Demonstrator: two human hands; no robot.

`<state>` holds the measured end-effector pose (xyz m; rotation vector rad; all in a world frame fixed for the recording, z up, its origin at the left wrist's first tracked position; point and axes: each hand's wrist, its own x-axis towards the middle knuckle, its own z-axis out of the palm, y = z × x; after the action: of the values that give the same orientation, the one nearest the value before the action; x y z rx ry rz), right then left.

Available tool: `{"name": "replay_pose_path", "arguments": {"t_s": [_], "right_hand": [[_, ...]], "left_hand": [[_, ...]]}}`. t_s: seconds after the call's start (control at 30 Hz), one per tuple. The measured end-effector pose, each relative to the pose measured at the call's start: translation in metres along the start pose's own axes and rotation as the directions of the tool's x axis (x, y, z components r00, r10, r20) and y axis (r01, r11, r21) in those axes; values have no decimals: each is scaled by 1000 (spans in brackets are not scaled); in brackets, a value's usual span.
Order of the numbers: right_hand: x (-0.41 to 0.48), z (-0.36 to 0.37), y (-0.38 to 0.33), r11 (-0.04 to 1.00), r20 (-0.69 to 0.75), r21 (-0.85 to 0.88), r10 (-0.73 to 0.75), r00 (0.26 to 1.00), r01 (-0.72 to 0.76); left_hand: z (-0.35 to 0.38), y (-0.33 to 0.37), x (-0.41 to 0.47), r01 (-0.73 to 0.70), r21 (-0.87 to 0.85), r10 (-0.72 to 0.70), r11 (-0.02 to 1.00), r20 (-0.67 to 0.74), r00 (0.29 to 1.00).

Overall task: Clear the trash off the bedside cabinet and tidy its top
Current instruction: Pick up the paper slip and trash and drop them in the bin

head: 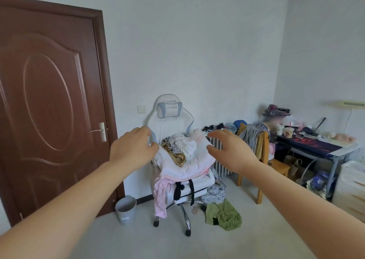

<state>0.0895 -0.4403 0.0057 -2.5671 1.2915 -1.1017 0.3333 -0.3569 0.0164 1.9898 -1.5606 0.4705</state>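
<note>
Both my hands are out in front of me with nothing in them. My left hand (132,147) has its grip apart, fingers loosely curled, and my right hand (229,151) has its grip apart too, fingers spread and palm turned inward. Neither touches anything.

Between and just beyond the two grips stands a white and pale-blue padded swivel chair (169,112), its seat heaped with a pile of white, pink and tan clothes (183,156). Below my left grip, on the floor against the wall, is a grey plastic waste bin (126,209), near the brown panelled wooden door (45,108). Below my right grip a crumpled green cloth (225,215) lies on the pale floor. Further out past my right grip there is a yellow wooden chair (262,160) draped with clothing, and beyond it a cluttered dark-topped counter (312,146) carrying cups and small items.

The bedside cabinet is not in view, so I cannot say what lies on its top. By my judgement the task has hardly begun: I hold no trash, and nothing here shows any cleared. What is left seems to be everything: finding the cabinet, gathering its trash, carrying it to a bin such as the grey one, and straightening what remains.
</note>
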Motion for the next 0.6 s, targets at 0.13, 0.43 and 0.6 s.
{"name": "replay_pose_path", "arguments": {"t_s": [0.13,0.43,0.6], "right_hand": [[57,22,44,999,5,-42,-1,1000,2],[177,26,177,969,-17,-235,72,997,-74],[205,20,253,917,-70,-350,177,982,-190]], "left_hand": [[64,12,61,-36,-52,38,998,30,999],[190,68,230,-122,-129,128,984,42,991],[256,124,297,-227,-214,242,950,47,969]]}}
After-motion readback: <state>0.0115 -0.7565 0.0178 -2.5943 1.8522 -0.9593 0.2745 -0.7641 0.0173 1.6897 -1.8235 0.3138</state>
